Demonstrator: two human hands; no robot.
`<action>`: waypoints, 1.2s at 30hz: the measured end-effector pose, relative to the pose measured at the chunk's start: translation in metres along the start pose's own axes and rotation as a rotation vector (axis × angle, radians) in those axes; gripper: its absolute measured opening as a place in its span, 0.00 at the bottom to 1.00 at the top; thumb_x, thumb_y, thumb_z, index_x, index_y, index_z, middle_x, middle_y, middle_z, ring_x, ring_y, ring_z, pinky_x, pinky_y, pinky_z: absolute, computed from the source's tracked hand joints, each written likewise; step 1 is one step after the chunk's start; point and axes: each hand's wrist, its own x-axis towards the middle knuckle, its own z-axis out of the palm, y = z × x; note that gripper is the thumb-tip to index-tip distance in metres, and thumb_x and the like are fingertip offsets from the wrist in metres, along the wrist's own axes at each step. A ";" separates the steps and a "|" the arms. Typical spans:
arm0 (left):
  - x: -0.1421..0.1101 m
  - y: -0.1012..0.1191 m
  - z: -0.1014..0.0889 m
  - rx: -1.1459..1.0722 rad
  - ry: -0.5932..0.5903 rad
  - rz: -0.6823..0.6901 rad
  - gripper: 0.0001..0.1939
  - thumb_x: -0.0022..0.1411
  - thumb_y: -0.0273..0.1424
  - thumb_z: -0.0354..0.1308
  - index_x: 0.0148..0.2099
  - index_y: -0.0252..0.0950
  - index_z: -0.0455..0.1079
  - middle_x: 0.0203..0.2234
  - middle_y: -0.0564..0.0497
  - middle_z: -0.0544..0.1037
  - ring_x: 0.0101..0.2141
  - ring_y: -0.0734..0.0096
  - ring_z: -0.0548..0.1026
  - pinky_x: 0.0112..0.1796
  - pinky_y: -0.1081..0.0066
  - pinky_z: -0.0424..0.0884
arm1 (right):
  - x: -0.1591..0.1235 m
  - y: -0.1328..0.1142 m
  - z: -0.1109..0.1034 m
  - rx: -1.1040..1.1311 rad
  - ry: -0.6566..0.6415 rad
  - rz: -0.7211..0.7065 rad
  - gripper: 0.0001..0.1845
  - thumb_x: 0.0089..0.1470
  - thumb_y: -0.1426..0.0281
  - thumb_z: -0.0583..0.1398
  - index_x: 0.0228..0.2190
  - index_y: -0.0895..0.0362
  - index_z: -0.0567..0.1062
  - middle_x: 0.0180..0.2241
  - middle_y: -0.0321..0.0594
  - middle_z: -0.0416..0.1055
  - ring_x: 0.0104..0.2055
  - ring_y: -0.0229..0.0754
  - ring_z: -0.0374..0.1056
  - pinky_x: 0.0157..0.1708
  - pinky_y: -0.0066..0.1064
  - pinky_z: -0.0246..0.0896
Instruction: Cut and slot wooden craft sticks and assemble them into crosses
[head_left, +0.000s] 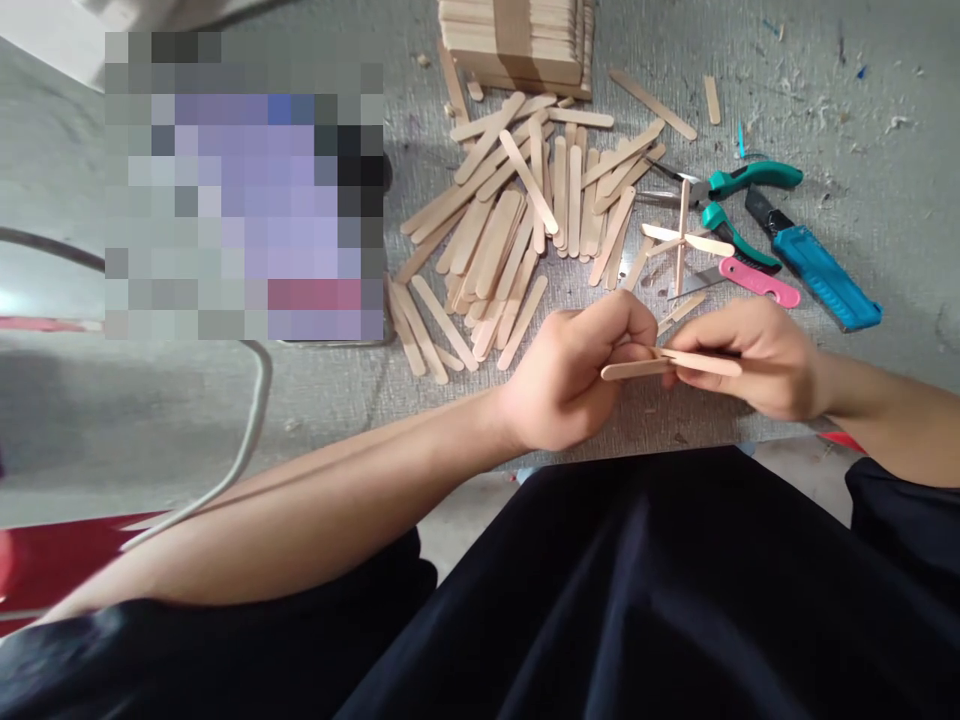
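Note:
My left hand (577, 375) is closed, its thumb and fingers pinching craft sticks in front of my body. From the other side my right hand (765, 350) grips the same pieces with bent fingers. Two wooden craft sticks (705, 362) show between the hands, meeting at a shallow angle; fingers hide part of the joint. Just beyond the hands stands a cross-shaped assembly of sticks (682, 238). Close by it lie a pink-handled craft knife (761, 283), teal-handled pliers (754, 180) and a blue utility knife (825, 275).
A loose pile of craft sticks (495, 240) spreads left of the tools. Behind it stands a banded stack of sticks (517, 45). A grey cable (259, 400) curves across the left side near my forearm. Small scraps dot the grey table (885, 200). A blurred patch covers the upper left.

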 end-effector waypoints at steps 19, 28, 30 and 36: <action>0.002 -0.016 -0.001 -0.341 0.273 -0.242 0.08 0.79 0.38 0.61 0.46 0.42 0.69 0.22 0.57 0.72 0.21 0.72 0.74 0.24 0.69 0.73 | -0.004 0.016 -0.029 -0.832 0.580 0.075 0.20 0.66 0.52 0.71 0.48 0.49 0.73 0.28 0.33 0.71 0.29 0.44 0.70 0.34 0.40 0.64; 0.009 -0.011 -0.005 -0.382 0.315 -0.353 0.13 0.75 0.39 0.67 0.41 0.42 0.67 0.21 0.58 0.73 0.20 0.73 0.72 0.22 0.71 0.72 | -0.003 0.021 -0.046 -0.942 0.423 0.121 0.10 0.70 0.61 0.65 0.38 0.52 0.81 0.22 0.34 0.70 0.25 0.41 0.67 0.28 0.36 0.54; 0.010 -0.011 -0.005 -0.395 0.329 -0.363 0.12 0.74 0.39 0.68 0.41 0.42 0.68 0.21 0.58 0.74 0.20 0.74 0.72 0.22 0.72 0.71 | 0.002 0.022 -0.046 -0.922 0.404 0.104 0.10 0.70 0.63 0.63 0.35 0.52 0.80 0.22 0.34 0.69 0.24 0.39 0.64 0.28 0.35 0.53; 0.011 -0.014 -0.004 -0.477 0.374 -0.346 0.09 0.73 0.35 0.66 0.41 0.40 0.71 0.21 0.57 0.77 0.18 0.76 0.70 0.20 0.73 0.69 | 0.013 0.025 -0.037 -0.828 0.513 0.023 0.11 0.72 0.58 0.65 0.48 0.51 0.78 0.24 0.29 0.63 0.26 0.40 0.61 0.33 0.37 0.62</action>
